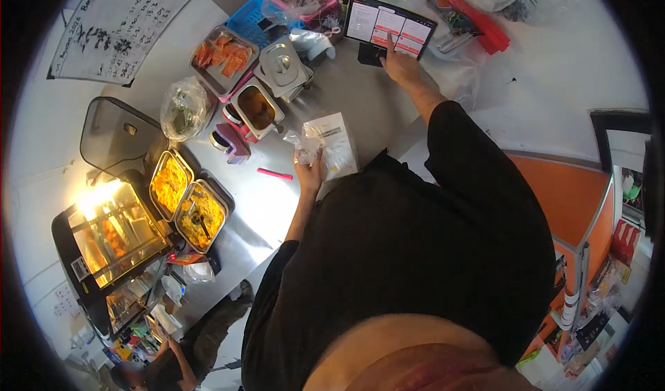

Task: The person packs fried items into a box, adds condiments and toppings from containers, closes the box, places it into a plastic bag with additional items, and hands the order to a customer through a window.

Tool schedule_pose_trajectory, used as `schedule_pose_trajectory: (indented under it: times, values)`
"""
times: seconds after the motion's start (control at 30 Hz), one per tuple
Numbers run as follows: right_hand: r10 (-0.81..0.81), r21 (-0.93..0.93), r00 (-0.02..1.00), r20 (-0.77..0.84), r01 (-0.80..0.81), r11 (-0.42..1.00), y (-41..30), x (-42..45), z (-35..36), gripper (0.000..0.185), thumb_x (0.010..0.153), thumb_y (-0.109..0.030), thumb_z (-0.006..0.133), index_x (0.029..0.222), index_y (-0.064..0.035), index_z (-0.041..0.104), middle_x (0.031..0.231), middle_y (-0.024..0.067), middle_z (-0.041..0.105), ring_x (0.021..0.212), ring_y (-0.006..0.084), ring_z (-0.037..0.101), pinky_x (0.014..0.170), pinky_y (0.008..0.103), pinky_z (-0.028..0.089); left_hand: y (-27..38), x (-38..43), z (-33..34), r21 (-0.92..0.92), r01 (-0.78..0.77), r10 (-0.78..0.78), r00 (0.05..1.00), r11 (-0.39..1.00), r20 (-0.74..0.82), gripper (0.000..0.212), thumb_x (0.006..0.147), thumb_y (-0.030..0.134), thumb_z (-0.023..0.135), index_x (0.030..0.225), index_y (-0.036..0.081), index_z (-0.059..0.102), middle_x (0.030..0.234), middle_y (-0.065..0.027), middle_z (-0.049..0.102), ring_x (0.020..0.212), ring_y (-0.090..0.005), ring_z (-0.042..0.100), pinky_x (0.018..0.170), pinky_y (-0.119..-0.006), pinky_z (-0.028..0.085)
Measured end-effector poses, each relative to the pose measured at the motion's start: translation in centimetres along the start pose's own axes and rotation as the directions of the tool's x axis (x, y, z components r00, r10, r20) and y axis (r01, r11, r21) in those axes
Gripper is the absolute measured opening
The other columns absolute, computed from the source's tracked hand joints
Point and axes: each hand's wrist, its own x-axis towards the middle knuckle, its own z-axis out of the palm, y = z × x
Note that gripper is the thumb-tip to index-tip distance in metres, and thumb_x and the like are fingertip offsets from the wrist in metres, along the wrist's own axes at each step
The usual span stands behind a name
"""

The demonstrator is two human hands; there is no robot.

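My right hand [401, 67] reaches up to a tablet [387, 26] on a dark stand, its index finger extended against the lit screen. It holds nothing. Lower down, my left hand [310, 173] grips a small clear plastic bag [306, 149], whose contents I cannot make out. A white printed paper bag or packet [340, 141] lies right beside that hand, partly under the plastic. On the steel counter [265, 204] to the left of my left hand is a pink marker pen [274, 174].
A purple tape dispenser [234, 144], a steel pan of brown sauce [257, 109] and a tray of orange slices [223, 58] stand to the left. Beyond are two pans of yellow food [200, 217] and a lit warming cabinet [119, 230]. Another person [176, 362] works at lower left.
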Motion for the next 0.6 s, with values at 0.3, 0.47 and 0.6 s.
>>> schedule_pose_trajectory:
  times: [0.3, 0.47, 0.6]
  values:
    - [-0.049, 0.030, 0.984, 0.173, 0.045, 0.999, 0.0, -4.6, 2.9, 0.072, 0.093, -0.052, 0.051, 0.151, -0.0148, 0.031, 0.089, 0.0202, 0.070, 0.079, 0.0385, 0.070, 0.071, 0.0484, 0.056, 1.8, 0.4, 1.3, -0.181, 0.076, -0.090, 0.994, 0.981, -0.068, 0.024, 0.096, 0.010, 0.063, 0.116, -0.003, 0.058, 0.101, -0.0071, 0.065, 0.084, -0.0128, 0.062, 0.074, -0.028, 0.052]
    - [0.015, 0.025, 0.978, 0.207, -0.021, 0.999, 0.7, -4.5, 2.2, 0.072, 0.093, -0.048, 0.054, 0.153, -0.0205, 0.026, 0.087, 0.0182, 0.070, 0.074, 0.0384, 0.069, 0.068, 0.0496, 0.057, 2.5, 0.6, 1.3, -0.141, 0.159, -0.165, 0.986, 0.977, -0.032, 0.026, 0.097, 0.012, 0.062, 0.118, -0.002, 0.058, 0.094, -0.0043, 0.065, 0.076, -0.0107, 0.060, 0.066, -0.028, 0.050]
    - [0.082, 0.030, 0.996, 0.020, -0.083, 0.996, 1.3, -3.3, 0.9, 0.074, 0.093, -0.047, 0.054, 0.155, -0.0254, 0.019, 0.086, 0.0181, 0.070, 0.073, 0.0377, 0.070, 0.068, 0.0506, 0.056, 1.2, 0.5, 0.7, -0.174, 0.163, -0.166, 0.986, 0.971, 0.001, 0.031, 0.097, 0.014, 0.063, 0.121, -0.003, 0.057, 0.100, -0.0067, 0.066, 0.082, -0.0121, 0.061, 0.071, -0.029, 0.051]
